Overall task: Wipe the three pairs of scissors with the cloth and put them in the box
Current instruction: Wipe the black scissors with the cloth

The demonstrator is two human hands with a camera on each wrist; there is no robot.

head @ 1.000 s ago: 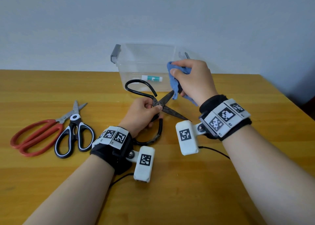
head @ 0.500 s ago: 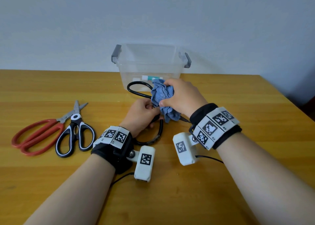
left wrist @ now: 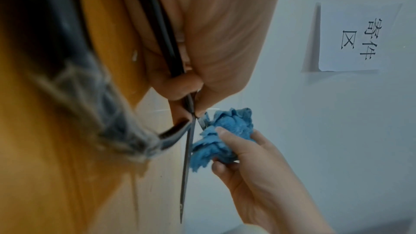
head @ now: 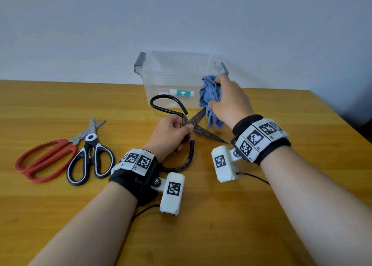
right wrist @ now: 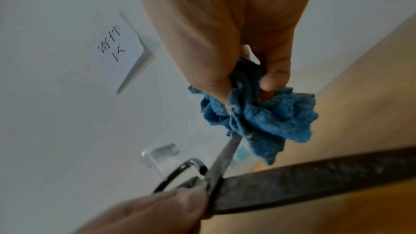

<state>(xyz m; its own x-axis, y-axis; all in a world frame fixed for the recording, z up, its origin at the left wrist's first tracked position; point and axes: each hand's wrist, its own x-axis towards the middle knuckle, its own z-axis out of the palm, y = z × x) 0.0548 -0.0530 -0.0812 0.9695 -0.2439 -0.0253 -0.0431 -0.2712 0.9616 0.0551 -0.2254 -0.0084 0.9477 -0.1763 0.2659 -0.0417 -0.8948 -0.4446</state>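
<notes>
Old black iron scissors (head: 198, 118) with large loop handles lie spread apart on the table in front of the clear box (head: 177, 74). My left hand (head: 173, 132) pinches them at the pivot (right wrist: 207, 184). My right hand (head: 227, 102) grips a crumpled blue cloth (head: 210, 96) wrapped around the tip of the far blade (right wrist: 227, 154). The near blade (left wrist: 186, 166) points bare toward my right wrist. Red-handled scissors (head: 44, 161) and black-and-white scissors (head: 89, 161) lie side by side at the left.
The clear box with grey latches (head: 140, 64) stands against the wall and holds a small white and teal tube (head: 181, 93). A paper sign (left wrist: 351, 36) hangs on the wall. The table edge (head: 342, 114) runs along the right.
My right hand has slid the cloth from near the pivot up along the far blade toward its tip, as it did a second ago. My left hand still pinches the pivot.
</notes>
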